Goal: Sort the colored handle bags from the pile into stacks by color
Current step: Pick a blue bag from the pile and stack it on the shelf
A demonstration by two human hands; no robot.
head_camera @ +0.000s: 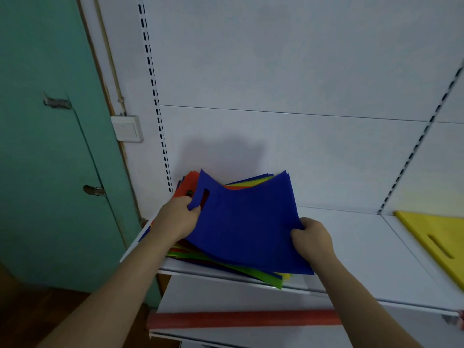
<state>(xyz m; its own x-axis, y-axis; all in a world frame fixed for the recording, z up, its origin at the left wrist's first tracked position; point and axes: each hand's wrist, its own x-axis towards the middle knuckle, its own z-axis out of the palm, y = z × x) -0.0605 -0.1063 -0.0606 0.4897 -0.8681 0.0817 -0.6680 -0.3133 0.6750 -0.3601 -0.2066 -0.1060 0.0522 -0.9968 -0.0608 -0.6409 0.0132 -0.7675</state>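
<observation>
Lying on the white shelf point(351, 247), the pile point(226, 266) of mixed bags shows only red, green and yellow edges, too overlapped to count, under one blue bag point(246, 222). The left hand point(175, 219) pinches that bag beside its handle slot while the right hand point(312, 241) grips its right edge. One yellow bag point(437, 237), cut off by the frame, lies well apart at right.

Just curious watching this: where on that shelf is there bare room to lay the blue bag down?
The widest bare patch of the white shelf lies between the mixed pile and the yellow bag at the right. The left end is crowded: the pile fills it, and the left hand and right hand grip the blue bag above it.
</observation>
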